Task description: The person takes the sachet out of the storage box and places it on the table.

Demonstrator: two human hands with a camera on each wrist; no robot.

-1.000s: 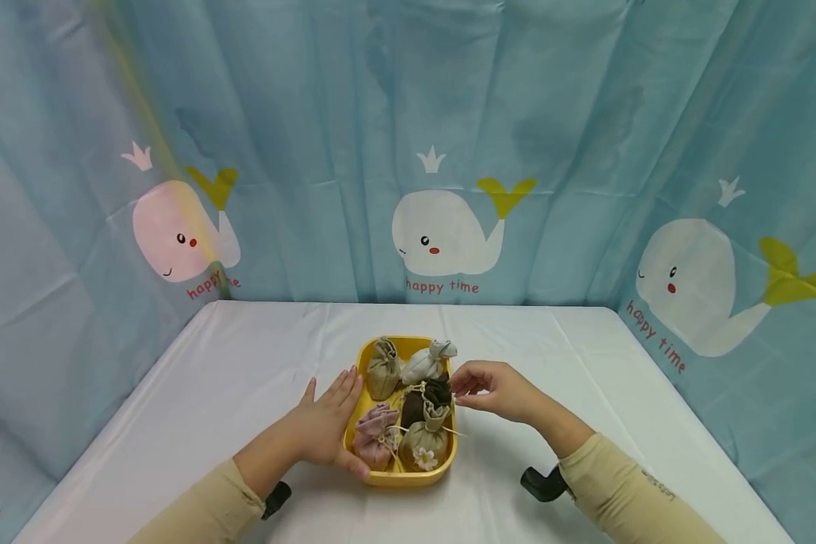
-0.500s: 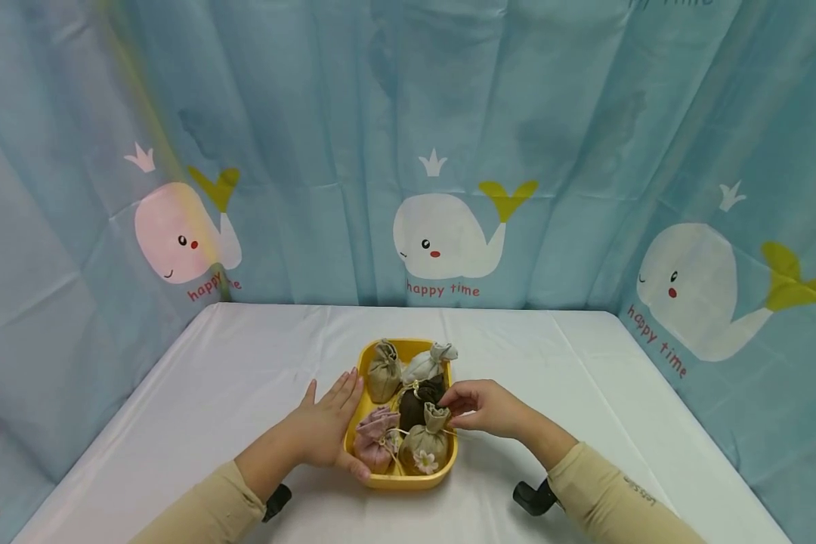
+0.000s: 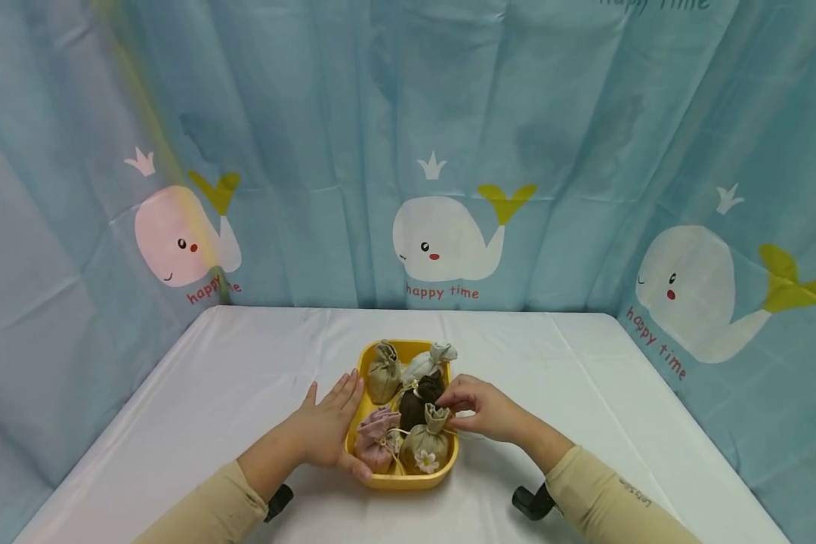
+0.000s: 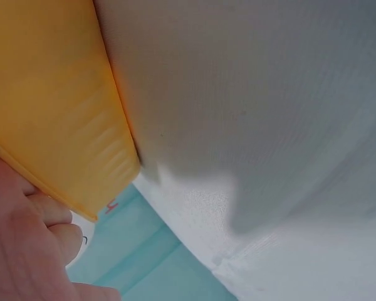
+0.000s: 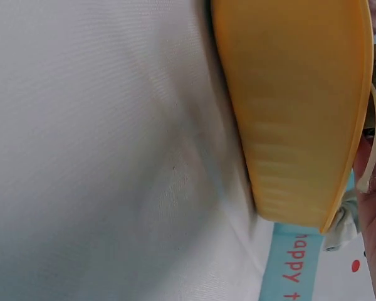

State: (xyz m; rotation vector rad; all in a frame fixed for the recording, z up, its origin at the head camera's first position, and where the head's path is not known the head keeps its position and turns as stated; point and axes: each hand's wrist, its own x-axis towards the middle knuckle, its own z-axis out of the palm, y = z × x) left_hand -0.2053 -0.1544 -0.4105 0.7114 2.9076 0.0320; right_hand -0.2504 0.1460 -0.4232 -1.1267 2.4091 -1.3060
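A yellow tray [image 3: 418, 482] holds several small drawstring pouches. At its front right is a beige pouch [image 3: 423, 447] with a white flower. My right hand [image 3: 483, 408] reaches over the tray's right rim and pinches this pouch near its gathered neck; the fingertips are partly hidden. Just behind lies a dark brown pouch [image 3: 413, 408], close to the same fingers. A pink pouch [image 3: 374, 446] sits front left, an olive pouch [image 3: 384, 378] back left and a pale grey pouch [image 3: 421, 366] back right. My left hand [image 3: 323, 431] lies against the tray's left side, fingers straight.
A white cloth [image 3: 551, 363] covers the table under the tray. Behind and at both sides hangs a blue curtain [image 3: 313, 227] with printed whales. Black wrist mounts [image 3: 533, 502] show under the sleeves.
My right hand has moved toward me and left, from beside the dark brown pouch to the beige pouch's neck. The left hand has stayed against the tray.
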